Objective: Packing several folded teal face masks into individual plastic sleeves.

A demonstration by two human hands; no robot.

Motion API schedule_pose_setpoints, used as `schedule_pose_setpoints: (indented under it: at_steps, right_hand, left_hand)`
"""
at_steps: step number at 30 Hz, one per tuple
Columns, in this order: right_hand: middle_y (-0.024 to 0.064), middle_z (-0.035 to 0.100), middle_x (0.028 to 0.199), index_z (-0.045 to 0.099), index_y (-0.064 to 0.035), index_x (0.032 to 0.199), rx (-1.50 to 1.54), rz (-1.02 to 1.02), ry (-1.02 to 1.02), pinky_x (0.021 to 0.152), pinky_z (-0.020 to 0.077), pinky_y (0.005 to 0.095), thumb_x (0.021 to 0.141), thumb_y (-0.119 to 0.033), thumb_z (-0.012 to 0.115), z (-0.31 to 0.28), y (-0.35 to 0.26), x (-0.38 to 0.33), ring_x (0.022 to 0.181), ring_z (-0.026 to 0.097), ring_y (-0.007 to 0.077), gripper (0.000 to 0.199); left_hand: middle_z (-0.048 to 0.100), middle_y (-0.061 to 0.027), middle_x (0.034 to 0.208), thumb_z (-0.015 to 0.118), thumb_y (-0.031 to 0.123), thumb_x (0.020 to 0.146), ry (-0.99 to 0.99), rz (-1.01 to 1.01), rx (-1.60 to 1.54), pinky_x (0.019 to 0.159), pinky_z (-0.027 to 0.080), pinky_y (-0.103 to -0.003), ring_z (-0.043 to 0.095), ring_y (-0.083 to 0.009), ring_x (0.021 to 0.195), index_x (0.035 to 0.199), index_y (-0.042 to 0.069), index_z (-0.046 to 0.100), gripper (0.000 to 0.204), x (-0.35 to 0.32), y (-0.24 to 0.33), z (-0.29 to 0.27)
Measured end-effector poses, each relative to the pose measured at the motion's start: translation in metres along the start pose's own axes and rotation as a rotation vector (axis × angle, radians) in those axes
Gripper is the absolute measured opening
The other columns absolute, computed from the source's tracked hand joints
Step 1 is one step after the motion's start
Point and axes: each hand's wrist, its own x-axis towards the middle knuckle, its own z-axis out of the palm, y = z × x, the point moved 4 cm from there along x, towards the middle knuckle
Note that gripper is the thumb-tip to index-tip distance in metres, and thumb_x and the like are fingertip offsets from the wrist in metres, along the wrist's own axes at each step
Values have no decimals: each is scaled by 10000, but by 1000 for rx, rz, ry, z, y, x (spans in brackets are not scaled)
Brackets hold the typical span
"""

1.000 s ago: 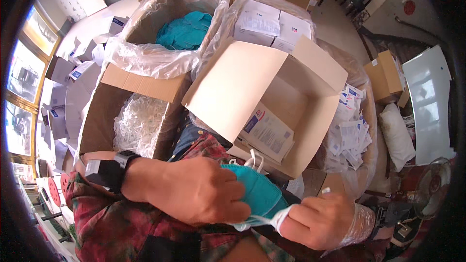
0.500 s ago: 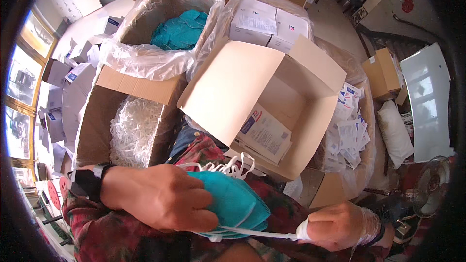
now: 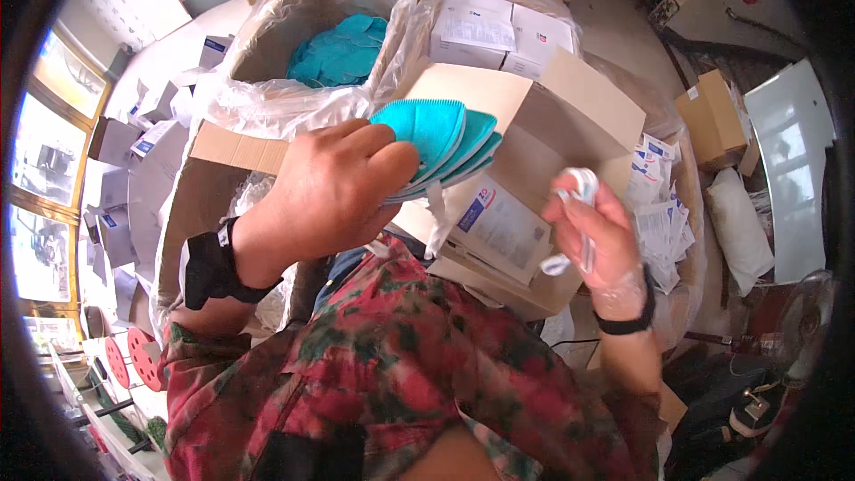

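Note:
My left hand [image 3: 334,178] is closed on a small stack of teal folded face masks [image 3: 436,138], lifted in front of me above the near flap of an open carton. White straps [image 3: 436,214] dangle under the stack. My right hand [image 3: 606,236], to the right and apart from the masks, has its fingers curled round a looped white strap [image 3: 583,180]. Printed white packets [image 3: 503,223] lie inside the open carton [image 3: 574,116] just beyond my hands.
At the far left stands a plastic-lined box [image 3: 245,31] holding loose teal masks [image 3: 338,52]. Small white boxes [image 3: 470,27] fill another behind the carton. White packets [image 3: 655,214] lie in a lined box at right. A cardboard box [image 3: 191,205] sits at near left, partly behind my arm.
My left hand has raised the mask stack from my lap up and away from me. My right hand has moved up beside the carton; the strap no longer stretches between both hands.

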Motion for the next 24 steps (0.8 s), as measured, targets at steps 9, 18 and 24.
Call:
schedule_pose_setpoints:
  at_steps: [9, 18, 24]
  right_hand:
    - [20, 600, 873, 584, -63, 1052, 27, -195, -228, 655, 441, 252, 871, -228, 642, 48, 59, 55, 735, 524, 87, 251]
    - [16, 549, 700, 557, -65, 821, 340, 145, -684, 498, 413, 224, 888, -277, 616, 86, 28, -15, 562, 513, 100, 230]
    - [34, 601, 687, 645, -11, 881, -304, -437, -830, 510, 424, 199, 868, -193, 668, 96, -37, -27, 632, 589, 84, 184]
  left_hand:
    - [498, -111, 729, 707, 92, 540, 83, 73, 56, 572, 457, -429, 548, -332, 677, 770, 65, 467, 334, 27, 22, 10]
    - [562, -95, 764, 699, 120, 629, 29, -39, 44, 623, 494, -407, 604, -304, 750, 862, 77, 524, 295, 22, 3, 24]
    - [581, -158, 803, 724, 144, 620, -204, -98, -273, 664, 478, -462, 594, -385, 785, 877, 32, 536, 338, 19, 21, 56]
